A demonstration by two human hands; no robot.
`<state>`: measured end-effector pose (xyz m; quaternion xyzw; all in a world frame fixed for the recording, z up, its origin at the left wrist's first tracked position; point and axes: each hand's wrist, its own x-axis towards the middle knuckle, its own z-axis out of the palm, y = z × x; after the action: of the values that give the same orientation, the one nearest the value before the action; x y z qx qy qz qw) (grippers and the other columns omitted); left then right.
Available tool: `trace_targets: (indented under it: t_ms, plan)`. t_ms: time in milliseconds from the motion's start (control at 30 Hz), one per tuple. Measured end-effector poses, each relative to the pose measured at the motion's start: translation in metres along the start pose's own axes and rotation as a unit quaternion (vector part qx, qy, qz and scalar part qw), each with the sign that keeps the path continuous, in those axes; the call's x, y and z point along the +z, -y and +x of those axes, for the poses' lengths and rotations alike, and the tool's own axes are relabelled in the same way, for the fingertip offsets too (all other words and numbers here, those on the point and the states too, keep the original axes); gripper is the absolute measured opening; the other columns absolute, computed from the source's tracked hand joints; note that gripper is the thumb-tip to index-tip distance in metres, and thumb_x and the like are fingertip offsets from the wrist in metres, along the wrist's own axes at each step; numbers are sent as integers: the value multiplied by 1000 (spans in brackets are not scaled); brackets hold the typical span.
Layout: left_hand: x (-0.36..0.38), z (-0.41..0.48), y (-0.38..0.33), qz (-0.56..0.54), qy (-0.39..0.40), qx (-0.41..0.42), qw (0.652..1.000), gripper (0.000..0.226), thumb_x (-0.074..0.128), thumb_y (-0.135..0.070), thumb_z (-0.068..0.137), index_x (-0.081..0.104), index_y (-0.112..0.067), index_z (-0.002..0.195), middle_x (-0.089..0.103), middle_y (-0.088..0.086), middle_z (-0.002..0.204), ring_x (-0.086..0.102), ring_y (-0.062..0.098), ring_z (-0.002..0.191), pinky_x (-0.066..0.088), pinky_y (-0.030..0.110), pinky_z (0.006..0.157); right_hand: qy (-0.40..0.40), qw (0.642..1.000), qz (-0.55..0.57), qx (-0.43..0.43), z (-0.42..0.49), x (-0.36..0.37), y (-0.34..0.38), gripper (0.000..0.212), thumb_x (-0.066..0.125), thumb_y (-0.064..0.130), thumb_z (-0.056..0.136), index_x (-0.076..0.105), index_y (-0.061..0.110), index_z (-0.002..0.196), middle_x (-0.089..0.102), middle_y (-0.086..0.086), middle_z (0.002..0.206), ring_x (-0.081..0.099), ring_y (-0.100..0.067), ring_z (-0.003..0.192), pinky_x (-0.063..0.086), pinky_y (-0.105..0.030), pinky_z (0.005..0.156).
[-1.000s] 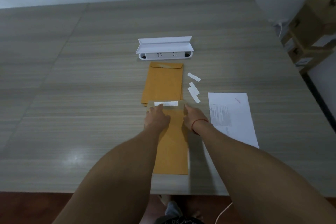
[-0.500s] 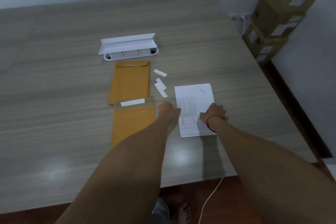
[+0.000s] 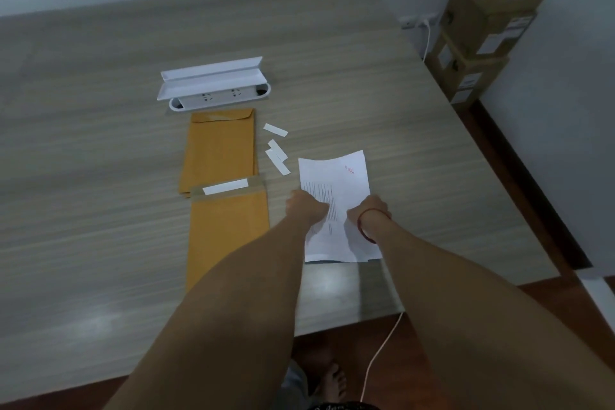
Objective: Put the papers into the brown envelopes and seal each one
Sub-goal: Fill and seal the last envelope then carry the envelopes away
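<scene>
While the head view is read from the centre of the frame outward, the left hand (image 3: 307,210) is seen curled on the left edge of the top sheet (image 3: 336,173) of the papers (image 3: 332,251), which lie on the table (image 3: 100,176) just right of centre. The sheet is pinched there, and its far edge is bowed upward. The right hand (image 3: 367,210) rests on the sheet's right side, but its fingers are hidden behind the back of the hand, so whether anything is gripped cannot be told. Left of the papers and apart from them, the open envelope (image 3: 229,230) lies flat with its flap turned back and the white liner strip (image 3: 225,186) not yet peeled. A stack of envelopes (image 3: 219,146) lies beyond it toward the upper centre, with peeled strips (image 3: 276,151) just beside. Several failures are judged possible: more than one sheet may be lifted if the pinch is taken too deep into the pile; the sheet may be creased if the two hands are drawn unevenly; and a bowed sheet may be caught on the envelope mouth, which is held open by nothing.
</scene>
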<state>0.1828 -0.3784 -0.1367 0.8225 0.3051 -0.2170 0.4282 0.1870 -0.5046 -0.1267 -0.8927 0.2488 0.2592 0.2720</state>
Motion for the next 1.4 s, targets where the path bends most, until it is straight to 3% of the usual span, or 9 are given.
trace_targets:
  t_ms: [167, 267, 400, 567, 733, 933, 1133, 1233, 1400]
  plan:
    - [-5, -2, 12, -7, 11, -10, 1000, 40, 71, -22, 77, 60, -4, 110, 66, 12, 109, 65, 29, 101, 56, 40, 89, 47, 994, 101, -1, -1, 0, 0, 48, 63, 10, 87, 47, 0, 131, 56, -13, 123, 58, -27, 105, 40, -27, 76]
    - [-11, -1, 21, -10, -15, -21, 1000, 57, 70, -38, 68, 59, -7, 114, 64, 10, 111, 63, 30, 102, 56, 42, 88, 89, 986, 143, 6, -5, 4, 2, 51, 62, 8, 88, 43, 0, 135, 53, -15, 122, 48, -23, 95, 40, -28, 79]
    - [-39, -8, 23, -101, -48, 13, 994, 33, 60, -18, 89, 58, -2, 118, 65, 14, 116, 64, 29, 101, 54, 34, 82, 78, 976, 203, -21, -18, 13, 24, 52, 60, 14, 89, 37, 1, 134, 49, -5, 116, 52, -23, 101, 43, -31, 92]
    - [-86, -20, 31, -167, -82, 22, 982, 38, 42, -16, 100, 37, -2, 135, 51, 12, 132, 51, 29, 120, 44, 33, 87, 70, 970, 210, -100, -44, 29, 69, 42, 62, 15, 86, 54, 2, 124, 63, -12, 120, 61, -30, 109, 49, -31, 89]
    - [-131, -15, 61, -170, -125, 16, 977, 42, 38, -20, 102, 32, -1, 138, 46, 13, 139, 47, 30, 125, 39, 37, 102, 134, 965, 177, -141, -63, 53, 105, 30, 55, 12, 91, 56, 2, 119, 59, -6, 104, 55, -24, 93, 44, -28, 79]
    - [-172, 1, 84, -195, -168, 15, 966, 32, 40, -17, 101, 37, -2, 130, 53, 16, 129, 53, 32, 117, 44, 38, 93, 171, 968, 55, -177, -69, 73, 135, 35, 55, 6, 89, 56, 4, 124, 61, -12, 122, 59, -29, 113, 47, -32, 95]
    - [-190, 17, 107, -40, -175, 4, 984, 28, 45, -14, 93, 50, -8, 120, 56, 13, 121, 55, 33, 112, 49, 44, 93, 28, 972, 179, -149, -55, 85, 157, 30, 48, 2, 89, 61, 2, 117, 64, -16, 118, 61, -31, 101, 46, -28, 77]
    - [-191, 24, 120, 96, -129, 57, 985, 28, 57, -15, 84, 59, -15, 112, 55, 8, 121, 50, 27, 116, 45, 39, 95, -17, 971, 198, -132, -44, 84, 167, 30, 48, 3, 91, 58, 3, 119, 62, -15, 120, 61, -31, 105, 45, -28, 80]
    - [-190, 27, 120, 184, -75, 141, 970, 60, 80, -43, 68, 56, -21, 119, 49, -2, 124, 43, 19, 120, 39, 35, 100, -48, 964, 233, -121, -35, 89, 185, 25, 48, 2, 90, 59, 3, 112, 64, -11, 113, 59, -25, 92, 45, -27, 77]
